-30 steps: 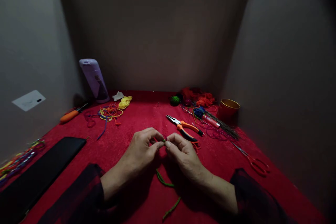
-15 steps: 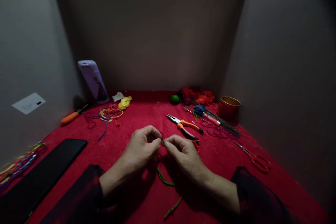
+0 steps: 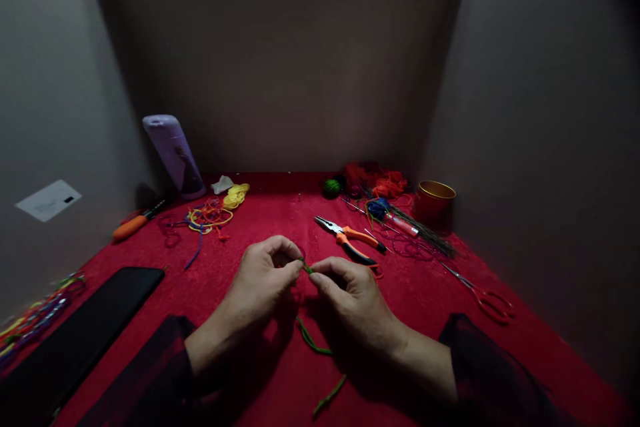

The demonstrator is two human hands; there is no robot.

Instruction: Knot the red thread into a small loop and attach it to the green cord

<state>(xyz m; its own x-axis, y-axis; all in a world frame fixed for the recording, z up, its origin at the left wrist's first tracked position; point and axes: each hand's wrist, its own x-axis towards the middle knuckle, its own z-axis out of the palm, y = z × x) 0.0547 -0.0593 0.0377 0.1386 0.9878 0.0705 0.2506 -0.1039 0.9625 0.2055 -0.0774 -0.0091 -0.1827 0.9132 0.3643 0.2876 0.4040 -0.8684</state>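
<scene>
My left hand (image 3: 265, 280) pinches one end of a short piece of green yarn (image 3: 307, 268) between thumb and forefinger. The other end is between the thumb and forefinger of my right hand (image 3: 357, 303). A little purple shows by my left fingertips, too small to make out. Below my hands a looped green strand (image 3: 313, 341) lies on the red cloth (image 3: 270, 373), and a shorter green piece (image 3: 330, 397) is nearer the front. Orange-handled pliers (image 3: 347, 240) rest just beyond my right hand.
At the left are a black phone-like slab (image 3: 95, 327), braided cords (image 3: 37, 317), an orange-handled tool (image 3: 131, 227), a purple bottle (image 3: 175, 157) and yellow yarn (image 3: 236, 196). Scissors (image 3: 483, 295), a red cup (image 3: 435, 203) and blue yarn (image 3: 379, 207) are at the right.
My fingertips have moved slightly apart, and more of the green yarn shows between them. The whole view has shifted a little.
</scene>
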